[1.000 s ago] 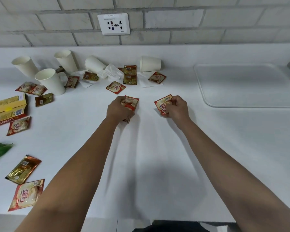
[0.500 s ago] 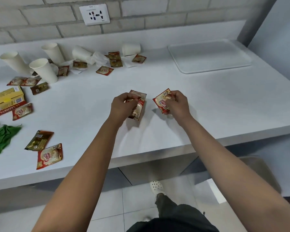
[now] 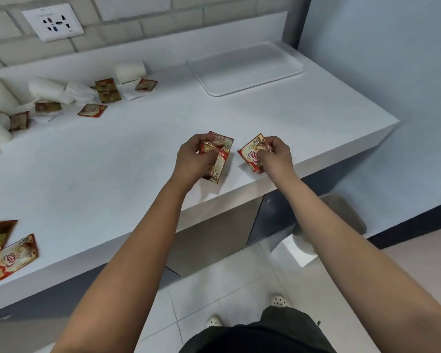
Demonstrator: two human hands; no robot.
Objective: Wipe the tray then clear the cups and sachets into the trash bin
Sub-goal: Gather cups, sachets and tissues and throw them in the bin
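Both hands pinch sachets: left hand (image 3: 192,159) several, right hand (image 3: 274,155) one; trash bin (image 3: 341,212) below-right, nearer right hand.

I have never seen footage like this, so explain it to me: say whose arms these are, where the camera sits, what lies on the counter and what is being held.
There is no machine here. A person wears a wide-angle camera on the head, looking forward and down, so the two bare arms are the wearer's own. The left hand has its grip on a few red sachets; the right hand pinches a single creamer sachet. Both are above the white counter, near its front edge. Far right on the counter lies a white tray with nothing on it. At the back left are paper cups, napkins and more loose sachets. Below the counter's right end, on the floor, stands what looks like the trash bin, partly hidden by the right arm.
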